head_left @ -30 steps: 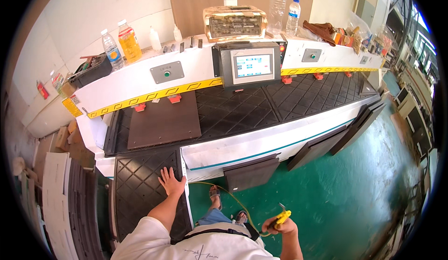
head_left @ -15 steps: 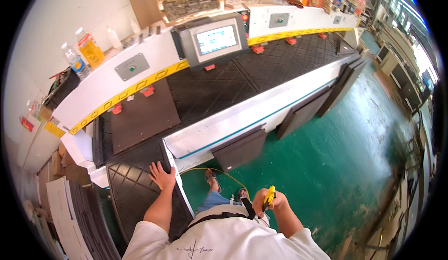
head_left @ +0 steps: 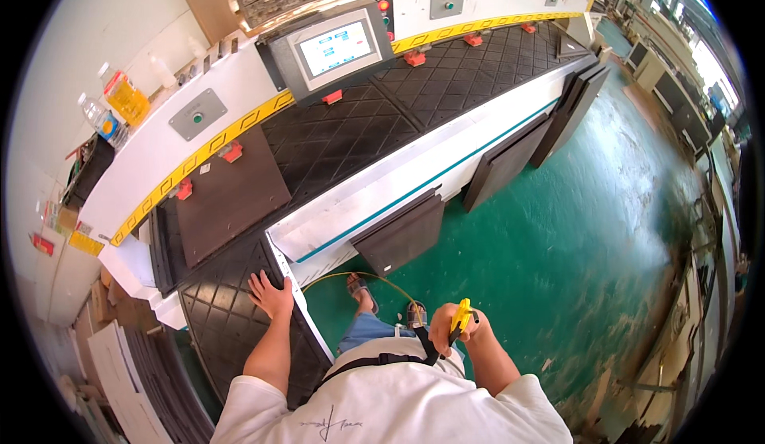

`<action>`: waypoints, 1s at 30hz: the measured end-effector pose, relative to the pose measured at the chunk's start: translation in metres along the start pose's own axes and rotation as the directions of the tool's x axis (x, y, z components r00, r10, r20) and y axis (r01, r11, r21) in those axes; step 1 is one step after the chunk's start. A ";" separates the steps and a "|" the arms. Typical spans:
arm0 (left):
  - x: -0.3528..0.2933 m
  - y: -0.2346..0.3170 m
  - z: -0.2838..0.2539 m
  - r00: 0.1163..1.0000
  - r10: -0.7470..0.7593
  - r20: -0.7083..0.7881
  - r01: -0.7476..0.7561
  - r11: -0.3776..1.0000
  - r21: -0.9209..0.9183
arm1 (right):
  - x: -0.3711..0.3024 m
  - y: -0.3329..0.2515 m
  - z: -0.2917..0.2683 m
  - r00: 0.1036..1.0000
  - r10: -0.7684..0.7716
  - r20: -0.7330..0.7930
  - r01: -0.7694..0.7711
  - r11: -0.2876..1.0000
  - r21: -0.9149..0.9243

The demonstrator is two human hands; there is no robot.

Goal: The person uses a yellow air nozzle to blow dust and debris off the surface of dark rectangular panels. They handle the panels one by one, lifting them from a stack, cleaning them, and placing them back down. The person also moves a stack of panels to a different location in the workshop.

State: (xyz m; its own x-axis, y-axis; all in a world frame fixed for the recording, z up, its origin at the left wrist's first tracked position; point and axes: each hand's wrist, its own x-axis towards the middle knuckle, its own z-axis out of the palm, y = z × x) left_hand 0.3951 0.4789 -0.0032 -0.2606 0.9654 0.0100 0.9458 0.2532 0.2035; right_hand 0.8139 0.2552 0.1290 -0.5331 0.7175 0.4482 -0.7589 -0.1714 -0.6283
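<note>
My left hand [head_left: 272, 295] rests palm down on the black, diamond-grooved side table [head_left: 227, 285] of a white machine, near its white edge. Its fingers are spread and it holds nothing. In front of my waist, my right hand [head_left: 448, 334] is closed round a yellow-and-black air blow gun [head_left: 460, 316]. A thin yellow hose [head_left: 381, 277] curves from the machine past my feet towards that hand; where it joins is hidden. Beyond my left hand, a dark brown panel [head_left: 231, 197] lies flat on the machine bed, partly beneath the yellow-marked beam [head_left: 215, 157].
A lit touchscreen [head_left: 332, 47] stands on the beam, above several red clamps [head_left: 413, 58]. Dark panels [head_left: 402, 233] lean against the machine's front, beside the green floor [head_left: 518, 285]. Bottles [head_left: 127, 97] stand on the beam's left; stacked boards [head_left: 127, 372] are at lower left.
The view has shifted, so the machine sits further up and left in the picture. The right hand with the blow gun appears slightly higher; the left hand stays on the side table.
</note>
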 end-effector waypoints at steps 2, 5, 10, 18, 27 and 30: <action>0.001 -0.001 0.003 1.000 0.009 -0.003 -0.009 1.000 0.012 | -0.001 -0.002 0.001 1.000 -0.006 -0.017 0.006 1.000 -0.011; 0.001 -0.003 0.005 1.000 0.010 -0.005 -0.010 1.000 0.012 | 0.005 -0.010 0.005 0.999 -0.045 -0.029 0.041 0.993 -0.111; 0.001 -0.007 0.005 1.000 0.003 -0.017 -0.003 1.000 -0.011 | -0.032 -0.025 0.003 0.869 0.301 -0.393 -0.387 0.908 -0.161; -0.002 0.002 -0.007 0.999 -0.013 0.052 0.015 0.999 -0.039 | -0.028 0.003 0.018 0.316 0.067 -0.946 -0.917 0.277 -0.287; -0.005 0.009 -0.019 0.995 -0.037 0.094 0.039 0.999 -0.026 | -0.037 0.035 0.013 0.248 -0.097 -0.964 -0.648 0.723 -0.240; -0.004 0.010 -0.020 0.995 -0.041 0.091 0.043 0.999 -0.019 | -0.046 0.031 0.010 0.331 0.029 -0.943 -0.736 0.634 -0.239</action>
State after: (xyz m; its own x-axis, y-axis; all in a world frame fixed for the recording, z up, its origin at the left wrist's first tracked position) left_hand 0.4019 0.4760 0.0181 -0.2802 0.9560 -0.0874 0.9299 0.2929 0.2223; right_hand 0.8112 0.2104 0.0957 0.1543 0.8695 -0.4692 0.0009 -0.4750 -0.8800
